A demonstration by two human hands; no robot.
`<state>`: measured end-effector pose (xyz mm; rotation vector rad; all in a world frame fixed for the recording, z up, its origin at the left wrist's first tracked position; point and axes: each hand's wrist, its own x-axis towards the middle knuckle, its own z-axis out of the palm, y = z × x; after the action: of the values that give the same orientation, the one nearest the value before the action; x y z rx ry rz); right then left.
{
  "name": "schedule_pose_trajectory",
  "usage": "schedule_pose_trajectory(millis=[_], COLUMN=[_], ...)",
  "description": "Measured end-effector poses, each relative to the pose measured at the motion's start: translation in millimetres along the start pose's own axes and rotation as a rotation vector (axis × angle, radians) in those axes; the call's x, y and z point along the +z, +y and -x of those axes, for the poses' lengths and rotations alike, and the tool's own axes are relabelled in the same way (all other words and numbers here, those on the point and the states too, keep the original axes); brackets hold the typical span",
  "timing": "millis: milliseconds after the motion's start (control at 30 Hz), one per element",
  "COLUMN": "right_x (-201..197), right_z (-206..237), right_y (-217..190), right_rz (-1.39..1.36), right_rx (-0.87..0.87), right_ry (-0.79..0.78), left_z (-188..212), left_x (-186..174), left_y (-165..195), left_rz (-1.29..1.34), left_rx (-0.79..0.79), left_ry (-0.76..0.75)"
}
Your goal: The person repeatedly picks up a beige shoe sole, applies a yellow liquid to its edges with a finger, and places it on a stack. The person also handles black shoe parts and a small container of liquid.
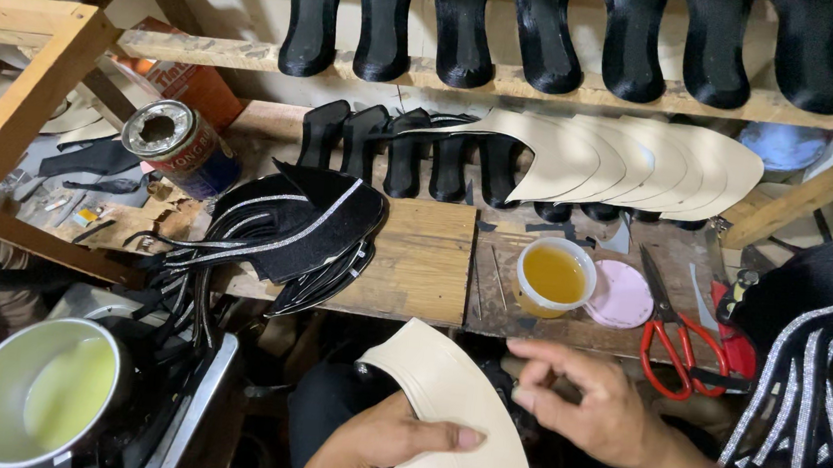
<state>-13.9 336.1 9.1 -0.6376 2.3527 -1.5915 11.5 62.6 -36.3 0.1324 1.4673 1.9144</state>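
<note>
Overhead, one wooden rack [510, 82] carries seven or eight black shoe pieces [545, 29] upright; the row runs past the frame edge, so the count is uncertain. Below it, the workbench [424, 265] holds one fan of cream insoles [634, 163], one heap of black straps with glitter trim [286, 228], one tin can [168, 142], one cup of yellow glue [553, 276], one pink lid [620, 294] and one pair of red-handled scissors [673, 342]. One metal pot [46, 392] sits lower left. My left hand [389, 437] grips one cream insole piece [451, 408] in front of the bench. My right hand [593, 400] hovers beside it, fingers loosely curled, releasing nothing visible; I cannot tell whether it pinches something small.
</note>
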Motion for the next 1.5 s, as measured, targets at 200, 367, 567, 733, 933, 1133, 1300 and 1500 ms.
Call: schedule_pose_trajectory(millis=[200, 367, 567, 733, 933, 1133, 1300, 1500], right_x=[-33, -46, -44, -15, -1, -7, 0, -9], right_z=[-53, -63, -42, -4, -8, -3, -1, -7], right_y=[6, 30, 34, 0, -13, -10, -7, -2], right_rz=[0.919, 0.906, 0.658, 0.364, 0.563, 0.464, 0.542, 0.658], right_rx=[-0.194, -0.182, -0.165, -0.467, -0.603, -0.701, -0.676, -0.580], right_ry=[0.324, 0.252, 0.221, 0.028, 0.054, 0.049, 0.142, 0.233], left_z=[-4, -3, -1, -5, -3, 1, 1, 0], left_x=[7, 6, 0, 1, 8, 2, 4, 5], left_y=[4, 7, 11, 16, 17, 18, 18, 20], left_rz=[0.149, 0.236, 0.362, 0.369, 0.353, 0.488, 0.515, 0.602], left_rx=[-0.040, -0.015, 0.020, -0.043, -0.061, -0.062, -0.007, 0.112], left_ry=[0.201, 0.239, 0.256, 0.276, 0.245, 0.323, 0.306, 0.287])
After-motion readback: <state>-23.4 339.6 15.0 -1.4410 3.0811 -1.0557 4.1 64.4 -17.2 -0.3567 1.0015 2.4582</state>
